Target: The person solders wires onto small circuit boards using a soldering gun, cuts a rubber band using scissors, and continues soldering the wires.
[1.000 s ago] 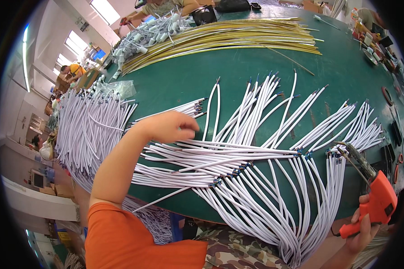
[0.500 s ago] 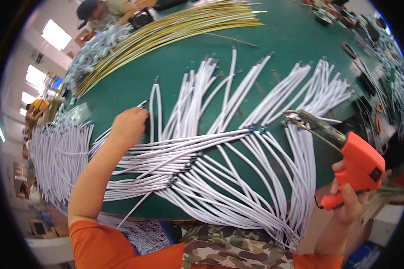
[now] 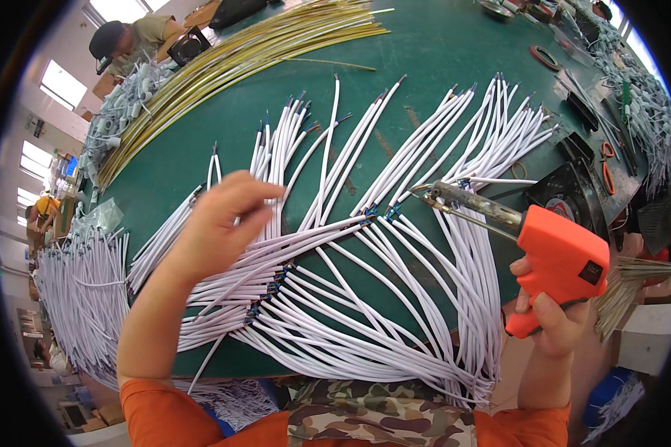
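Observation:
My right hand (image 3: 550, 316) is wrapped round the handle of a red-orange soldering gun (image 3: 563, 249). The gun's metal barrel (image 3: 492, 206) points left over the fanned white cables. Slightly blurred, my left hand (image 3: 220, 223) hovers above the cables at left of centre, index finger and thumb apart with nothing seen between them. White cables (image 3: 380, 320) lie across the table in crossing bundles, their stripped ends showing dark or coloured wires. Blue and dark wire ends (image 3: 272, 290) form a slanting row in the middle. More cables (image 3: 417, 145) fan toward the far side.
A green table (image 3: 455, 52) carries a long heap of yellow strips (image 3: 224, 67). Upright white cables (image 3: 82, 290) stand packed at left. Orange-handled pliers (image 3: 608, 167) and a black stand (image 3: 570, 197) lie at right. Across the table, a person in a dark cap (image 3: 108, 41) bends over work.
My left hand has moved right, off the cable ends it was at, and its fingers have parted. The soldering gun shows further left as the whole view has shifted.

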Demonstrator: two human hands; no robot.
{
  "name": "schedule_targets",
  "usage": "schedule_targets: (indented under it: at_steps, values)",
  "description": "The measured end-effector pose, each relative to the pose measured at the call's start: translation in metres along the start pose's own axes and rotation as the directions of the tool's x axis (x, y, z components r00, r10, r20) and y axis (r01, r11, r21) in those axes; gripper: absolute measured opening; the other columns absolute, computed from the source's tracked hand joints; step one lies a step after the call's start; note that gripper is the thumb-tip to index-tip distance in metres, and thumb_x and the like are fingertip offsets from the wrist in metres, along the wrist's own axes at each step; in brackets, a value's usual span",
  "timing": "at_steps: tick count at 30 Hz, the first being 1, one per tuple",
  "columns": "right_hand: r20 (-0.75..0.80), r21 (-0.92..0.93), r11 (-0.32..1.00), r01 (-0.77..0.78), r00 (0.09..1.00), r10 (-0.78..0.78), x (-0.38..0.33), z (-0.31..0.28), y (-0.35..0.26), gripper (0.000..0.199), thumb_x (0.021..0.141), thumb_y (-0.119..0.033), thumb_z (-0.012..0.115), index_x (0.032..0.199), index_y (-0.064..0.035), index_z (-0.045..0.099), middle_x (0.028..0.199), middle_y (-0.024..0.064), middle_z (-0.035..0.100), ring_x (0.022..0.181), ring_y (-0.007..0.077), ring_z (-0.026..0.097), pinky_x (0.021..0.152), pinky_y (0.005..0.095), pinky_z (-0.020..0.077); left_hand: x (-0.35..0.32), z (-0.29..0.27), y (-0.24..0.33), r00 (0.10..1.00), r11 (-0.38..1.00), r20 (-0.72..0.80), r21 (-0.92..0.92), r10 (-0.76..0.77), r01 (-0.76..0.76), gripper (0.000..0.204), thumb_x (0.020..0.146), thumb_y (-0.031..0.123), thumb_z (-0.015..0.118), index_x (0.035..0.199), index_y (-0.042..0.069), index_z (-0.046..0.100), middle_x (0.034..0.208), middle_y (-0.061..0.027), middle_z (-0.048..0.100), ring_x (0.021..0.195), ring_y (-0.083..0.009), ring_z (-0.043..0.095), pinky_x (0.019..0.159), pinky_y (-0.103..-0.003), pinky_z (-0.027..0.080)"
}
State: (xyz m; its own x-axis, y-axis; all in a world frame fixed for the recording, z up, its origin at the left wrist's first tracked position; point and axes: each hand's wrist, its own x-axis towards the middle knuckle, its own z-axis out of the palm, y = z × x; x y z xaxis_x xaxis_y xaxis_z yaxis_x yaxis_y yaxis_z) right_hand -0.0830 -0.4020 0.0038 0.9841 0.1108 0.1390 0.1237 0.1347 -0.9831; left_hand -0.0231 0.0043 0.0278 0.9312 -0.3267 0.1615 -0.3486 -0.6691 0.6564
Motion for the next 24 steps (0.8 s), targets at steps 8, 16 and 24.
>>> schedule_targets:
  at_steps: [8,16,24]
  values:
    - [-0.079,0.022,0.997,-0.072,0.994,0.074,0.002,0.003,0.001,0.050,0.078,-0.014,0.070,0.121,0.0086,0.057,0.106,0.0220,0.068,0.066,0.0131,0.063,0.057,0.0247,0.0519,0.050,0.050,0.020,0.937,0.935,0.343,-0.306,-0.067,0.179,0.029,0.088,0.002,0.064,0.116,0.007,0.065,0.082,-0.0035,0.054,0.075,-0.0146,0.053,0.071,-0.030,0.046]
    - [-0.089,0.012,0.990,-0.139,0.986,0.140,0.006,-0.004,0.005,0.046,0.080,-0.014,0.069,0.120,0.0068,0.058,0.106,0.0207,0.068,0.065,0.0120,0.062,0.058,0.0247,0.0508,0.061,0.068,0.022,0.934,0.897,0.285,-0.321,-0.215,0.304,0.032,0.087,0.000,0.068,0.116,0.003,0.056,0.084,0.0010,0.054,0.077,-0.0048,0.052,0.068,-0.022,0.046]
    - [0.034,-0.012,0.976,-0.216,0.976,0.217,0.023,0.002,-0.002,0.040,0.084,-0.015,0.071,0.117,0.0051,0.061,0.111,0.0185,0.068,0.087,0.0177,0.065,0.078,0.0316,0.0532,0.050,0.091,0.009,0.951,0.945,0.124,0.130,0.285,-0.300,0.019,0.078,0.000,0.070,0.096,0.003,0.068,0.083,-0.0103,0.061,0.080,-0.0304,0.061,0.071,-0.039,0.050]
